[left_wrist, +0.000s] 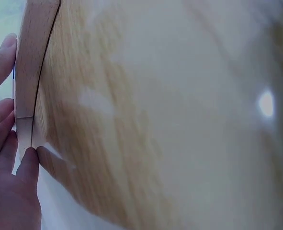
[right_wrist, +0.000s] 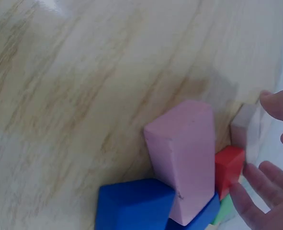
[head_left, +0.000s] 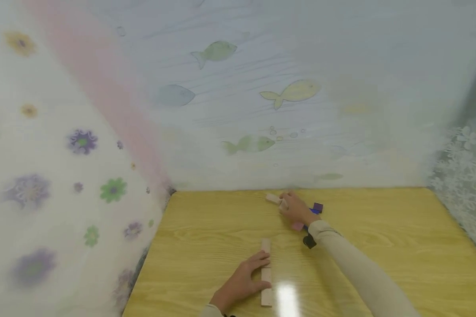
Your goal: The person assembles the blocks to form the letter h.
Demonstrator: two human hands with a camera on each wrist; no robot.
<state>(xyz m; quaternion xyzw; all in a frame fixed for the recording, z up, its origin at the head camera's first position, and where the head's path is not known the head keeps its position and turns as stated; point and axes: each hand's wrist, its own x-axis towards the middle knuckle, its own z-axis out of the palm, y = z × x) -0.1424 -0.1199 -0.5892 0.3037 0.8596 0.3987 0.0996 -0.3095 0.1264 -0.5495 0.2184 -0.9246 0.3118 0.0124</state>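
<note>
A row of plain wooden blocks (head_left: 266, 277) runs toward the near edge of the table, laid end to end. My left hand (head_left: 243, 275) rests along it, fingers spread over the far block and thumb on a nearer one. In the left wrist view the fingertips lie against the sides of the wooden blocks (left_wrist: 33, 62). Farther off, my right hand (head_left: 297, 209) pinches a small wooden block (right_wrist: 246, 127) between thumb and fingers. One finger is right by a red block (right_wrist: 227, 167). Another wooden block (head_left: 273, 199) lies just left of that hand.
Close to the right hand are a pink block (right_wrist: 184, 153), a blue block (right_wrist: 134, 206) and a partly hidden green block (right_wrist: 222, 211). A dark block (head_left: 318, 207) and a black piece (head_left: 310, 241) flank the right wrist. Painted walls (head_left: 301, 176) border the yellow table (head_left: 206, 220).
</note>
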